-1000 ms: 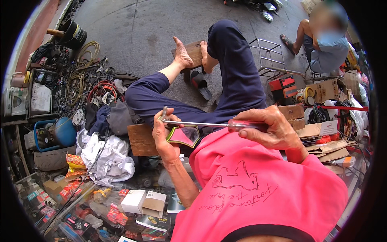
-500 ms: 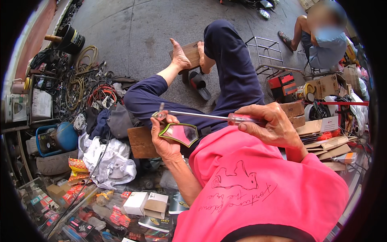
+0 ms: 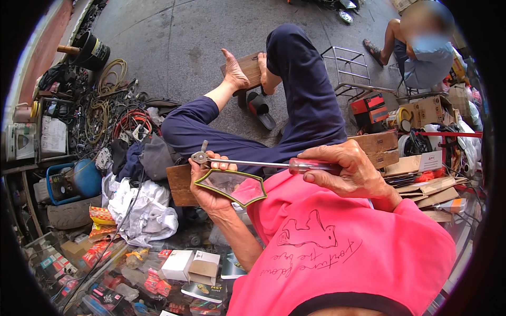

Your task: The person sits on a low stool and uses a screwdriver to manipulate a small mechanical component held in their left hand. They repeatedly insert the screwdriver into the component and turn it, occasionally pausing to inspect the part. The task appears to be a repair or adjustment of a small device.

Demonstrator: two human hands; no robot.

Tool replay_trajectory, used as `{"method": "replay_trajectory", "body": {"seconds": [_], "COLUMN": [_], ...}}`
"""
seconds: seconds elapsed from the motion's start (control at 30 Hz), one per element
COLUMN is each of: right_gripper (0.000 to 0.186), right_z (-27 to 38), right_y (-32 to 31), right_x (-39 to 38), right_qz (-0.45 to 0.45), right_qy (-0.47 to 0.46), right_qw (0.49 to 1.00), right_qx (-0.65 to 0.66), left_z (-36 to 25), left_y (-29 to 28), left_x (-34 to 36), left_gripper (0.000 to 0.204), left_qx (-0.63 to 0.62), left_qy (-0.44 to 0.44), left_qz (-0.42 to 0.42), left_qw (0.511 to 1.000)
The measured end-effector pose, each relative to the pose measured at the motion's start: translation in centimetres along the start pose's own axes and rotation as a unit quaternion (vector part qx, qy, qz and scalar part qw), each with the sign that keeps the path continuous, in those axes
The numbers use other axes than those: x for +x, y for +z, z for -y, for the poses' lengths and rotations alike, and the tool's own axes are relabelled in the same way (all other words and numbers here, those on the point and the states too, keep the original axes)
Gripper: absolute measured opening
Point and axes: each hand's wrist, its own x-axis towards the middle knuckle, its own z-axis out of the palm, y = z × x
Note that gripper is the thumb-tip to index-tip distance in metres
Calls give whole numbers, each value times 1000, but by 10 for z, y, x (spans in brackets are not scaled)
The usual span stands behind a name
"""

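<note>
Red-handled screwdriver (image 3: 287, 165) gripped tight in the right hand (image 3: 350, 171), shaft reaching left. Tip resting on the metal bracket (image 3: 200, 157) atop a small mirror (image 3: 230, 185) with a green-yellow rim. Mirror cupped in the left hand (image 3: 208, 184), just above the pink shirt (image 3: 337, 247). Back of the mirror hidden; tip hard to see against the bracket. Since a second ago, mirror tilted flatter and nudged a bit right. White cloth (image 3: 139, 210) lying left.

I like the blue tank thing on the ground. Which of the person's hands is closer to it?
Left. The left hand, holding a mirror, is nearer the blue tank; the right hand, gripping a screwdriver, is farther off.
</note>
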Motion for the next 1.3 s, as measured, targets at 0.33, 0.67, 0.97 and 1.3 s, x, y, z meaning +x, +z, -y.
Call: {"method": "replay_trajectory", "body": {"seconds": [0.33, 0.67, 0.97, 1.3], "right_gripper": [31, 36, 35, 34], "right_z": [-6, -1, -15, -17], "right_y": [3, 1, -8, -3], "right_x": [1, -3, 0, -2], "right_qz": [5, -61, -50, 84], "right_qy": [8, -112, -135, 55], "right_qw": [1000, 990, 988, 994], "right_qx": [-1, -62, -55, 52], "left_z": [0, 0, -3, -7], "left_y": [-1, 13, 17, 14], "left_x": [-1, -10, -14, -15], "left_gripper": [43, 35, 32, 31], "left_qx": [23, 261, 360, 371], "left_qy": [17, 129, 119, 150], "left_qz": [13, -77, -86, -89], "left_qw": [1000, 954, 921, 912]}}
